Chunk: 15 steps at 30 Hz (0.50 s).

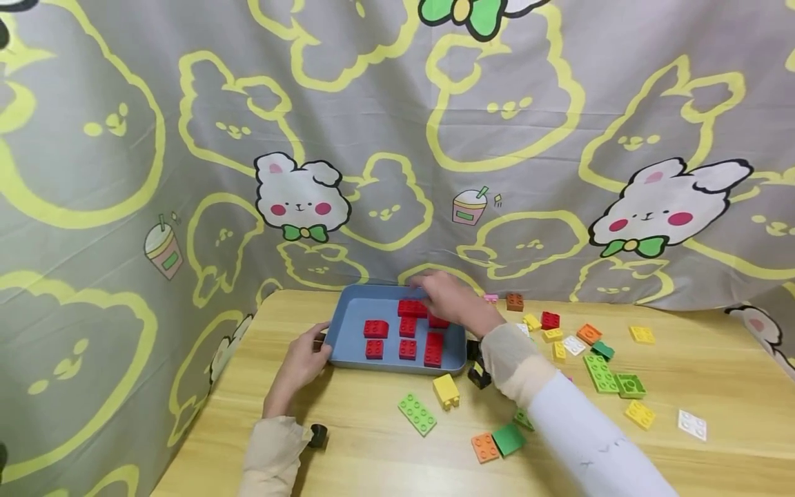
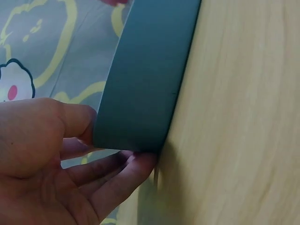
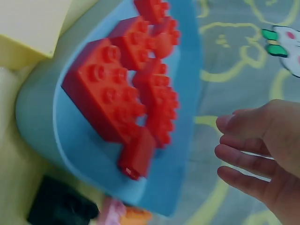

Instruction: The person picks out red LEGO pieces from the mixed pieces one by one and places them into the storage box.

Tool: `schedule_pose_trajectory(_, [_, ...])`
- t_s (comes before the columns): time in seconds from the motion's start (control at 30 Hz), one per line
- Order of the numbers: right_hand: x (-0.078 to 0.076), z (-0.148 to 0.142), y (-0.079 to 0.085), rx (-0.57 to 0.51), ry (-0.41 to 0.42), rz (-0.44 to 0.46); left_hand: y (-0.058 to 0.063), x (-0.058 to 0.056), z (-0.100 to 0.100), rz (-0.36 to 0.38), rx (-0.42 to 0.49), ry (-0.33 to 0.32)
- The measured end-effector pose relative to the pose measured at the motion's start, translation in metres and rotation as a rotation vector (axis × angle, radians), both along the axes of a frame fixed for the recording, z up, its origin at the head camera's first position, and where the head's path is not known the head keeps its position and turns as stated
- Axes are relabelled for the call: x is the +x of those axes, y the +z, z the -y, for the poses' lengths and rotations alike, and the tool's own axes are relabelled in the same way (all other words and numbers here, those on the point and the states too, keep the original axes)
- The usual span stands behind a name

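Note:
A shallow blue tray (image 1: 350,310) lies on the wooden table with several red building bricks (image 1: 433,350) inside, mostly studs up. My left hand (image 1: 304,360) grips the tray's left end; in the left wrist view its thumb and fingers close around the tray's corner (image 2: 138,93). Over the tray's back right part hovers my right hand (image 1: 450,298), partly hiding a red brick (image 1: 438,322). In the right wrist view the right hand (image 3: 267,150) has its fingers extended and holds nothing, apart from the bricks.
Just in front of the tray lie a yellow brick (image 1: 446,391) and a light green brick (image 1: 417,414). An orange brick (image 1: 485,447) touches a green one (image 1: 509,440) nearer me. Several mixed bricks spread across the right side. A patterned curtain (image 1: 373,228) hangs behind the table.

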State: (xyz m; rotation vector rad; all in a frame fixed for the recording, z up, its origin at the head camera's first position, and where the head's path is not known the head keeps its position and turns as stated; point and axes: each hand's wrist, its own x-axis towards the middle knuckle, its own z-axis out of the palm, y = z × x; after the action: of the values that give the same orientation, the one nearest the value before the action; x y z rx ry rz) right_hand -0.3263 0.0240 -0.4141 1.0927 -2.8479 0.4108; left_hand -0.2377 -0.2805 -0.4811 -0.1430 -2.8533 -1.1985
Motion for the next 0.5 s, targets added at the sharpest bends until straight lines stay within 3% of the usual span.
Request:
schedule_pose_trajectory(0.27, [0.028, -0.054, 0.023, -0.113, -0.025, -0.063, -0.001, 0.002, -0.002, 0.001, 0.006, -0.021])
schedule_pose_trajectory(0.5, [0.032, -0.104, 0.023, -0.161, -0.087, -0.106, -0.001, 0.003, -0.003, 0.004, 0.038, -0.045])
